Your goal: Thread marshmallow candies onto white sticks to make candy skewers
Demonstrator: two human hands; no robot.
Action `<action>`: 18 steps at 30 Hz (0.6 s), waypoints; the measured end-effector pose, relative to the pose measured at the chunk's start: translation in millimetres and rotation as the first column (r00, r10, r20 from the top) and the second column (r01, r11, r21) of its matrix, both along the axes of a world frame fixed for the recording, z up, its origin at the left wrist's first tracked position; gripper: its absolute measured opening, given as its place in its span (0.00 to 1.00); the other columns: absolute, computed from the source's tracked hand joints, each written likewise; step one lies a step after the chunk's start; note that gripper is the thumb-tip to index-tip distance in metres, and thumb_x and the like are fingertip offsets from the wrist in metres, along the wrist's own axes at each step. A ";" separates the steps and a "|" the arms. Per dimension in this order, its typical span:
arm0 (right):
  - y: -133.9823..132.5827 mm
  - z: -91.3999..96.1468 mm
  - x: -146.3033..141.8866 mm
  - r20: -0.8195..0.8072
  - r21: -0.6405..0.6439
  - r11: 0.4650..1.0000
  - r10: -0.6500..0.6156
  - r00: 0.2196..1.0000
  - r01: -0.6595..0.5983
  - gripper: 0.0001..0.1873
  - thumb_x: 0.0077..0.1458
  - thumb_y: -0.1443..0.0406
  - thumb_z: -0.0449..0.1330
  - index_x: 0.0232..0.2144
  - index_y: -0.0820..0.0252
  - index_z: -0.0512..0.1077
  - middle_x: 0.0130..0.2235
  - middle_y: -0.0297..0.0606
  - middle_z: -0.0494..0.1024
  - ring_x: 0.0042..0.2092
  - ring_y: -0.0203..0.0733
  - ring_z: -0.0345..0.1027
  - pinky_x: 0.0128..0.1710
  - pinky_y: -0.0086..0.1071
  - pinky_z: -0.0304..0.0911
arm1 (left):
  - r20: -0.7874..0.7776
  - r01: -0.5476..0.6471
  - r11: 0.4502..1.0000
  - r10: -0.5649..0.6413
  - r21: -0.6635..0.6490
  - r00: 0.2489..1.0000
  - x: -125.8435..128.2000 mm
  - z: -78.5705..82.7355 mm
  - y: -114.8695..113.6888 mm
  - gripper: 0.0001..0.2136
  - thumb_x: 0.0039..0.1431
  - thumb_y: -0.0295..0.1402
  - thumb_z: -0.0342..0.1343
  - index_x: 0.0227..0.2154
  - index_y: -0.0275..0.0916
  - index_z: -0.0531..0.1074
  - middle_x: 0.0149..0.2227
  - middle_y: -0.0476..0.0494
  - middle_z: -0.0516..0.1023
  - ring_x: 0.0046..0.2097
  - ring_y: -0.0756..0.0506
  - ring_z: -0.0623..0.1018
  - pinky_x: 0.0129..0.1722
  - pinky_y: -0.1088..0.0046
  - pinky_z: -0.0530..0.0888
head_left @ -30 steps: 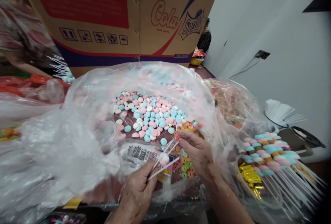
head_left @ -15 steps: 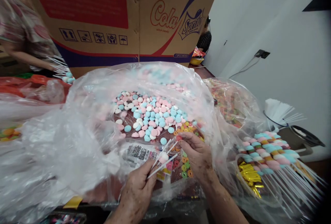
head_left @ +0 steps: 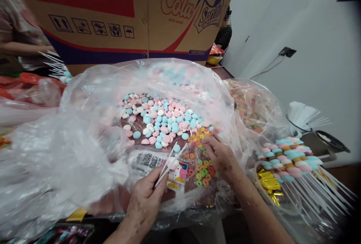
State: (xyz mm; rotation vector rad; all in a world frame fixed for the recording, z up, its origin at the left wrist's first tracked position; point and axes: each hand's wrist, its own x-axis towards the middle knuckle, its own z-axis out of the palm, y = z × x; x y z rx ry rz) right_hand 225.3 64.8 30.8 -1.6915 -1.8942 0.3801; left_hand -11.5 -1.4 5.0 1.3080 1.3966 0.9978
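My left hand [head_left: 148, 191] is closed around a few thin white sticks [head_left: 166, 168] that point up and away. A pale round candy [head_left: 172, 163] shows by the sticks; I cannot tell whether it is threaded on one. My right hand [head_left: 222, 157] is over the small gummy rings [head_left: 201, 174], its thumb and fingers drawn together at their edge. What lies between those fingertips is hidden. Beyond the hands, pink, blue and white round candies [head_left: 163, 120] spill from a large clear plastic bag [head_left: 93, 97]. A printed label [head_left: 149, 161] lies under the plastic near my left hand.
At right, finished candy skewers [head_left: 290, 157] lie near gold twist ties [head_left: 269, 182]. Behind them stands a container of white sticks [head_left: 304, 116]. A large cardboard box [head_left: 113, 44] rises at the back. Another person [head_left: 22, 37] holds sticks at far left.
My right hand has moved away from the stick tips, right to the gummy rings. A red piece was at its fingertips before. My left hand keeps the sticks, their tips now closer together.
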 end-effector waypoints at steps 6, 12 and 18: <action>-6.7 7.6 -24.3 0.006 -0.211 0.971 0.119 0.993 -0.115 0.10 0.63 0.64 0.47 0.37 0.55 0.68 0.25 0.31 0.70 0.28 0.40 0.66 0.29 0.30 0.56 | 0.066 -0.020 0.999 0.022 -0.028 0.998 -0.9 -5.4 -0.6 0.11 0.60 0.40 0.54 0.32 0.39 0.78 0.19 0.56 0.67 0.22 0.51 0.62 0.23 0.79 0.63; -8.1 4.0 -32.4 -0.044 -0.177 0.910 0.374 0.926 -0.376 0.10 0.63 0.69 0.49 0.34 0.58 0.70 0.40 0.39 0.74 0.42 0.41 0.68 0.43 0.33 0.60 | 0.056 0.009 1.000 -0.009 0.006 0.998 -2.8 -8.7 1.3 0.11 0.60 0.40 0.54 0.33 0.40 0.78 0.20 0.55 0.69 0.22 0.50 0.64 0.24 0.79 0.67; -10.3 6.7 -33.6 -0.114 -0.207 0.930 0.286 0.952 -0.304 0.09 0.61 0.69 0.51 0.32 0.58 0.70 0.33 0.34 0.74 0.36 0.38 0.67 0.38 0.31 0.59 | 0.088 -0.025 0.998 0.030 -0.056 0.996 -0.9 -4.8 -0.5 0.12 0.59 0.43 0.55 0.33 0.40 0.77 0.20 0.55 0.68 0.23 0.50 0.64 0.23 0.79 0.64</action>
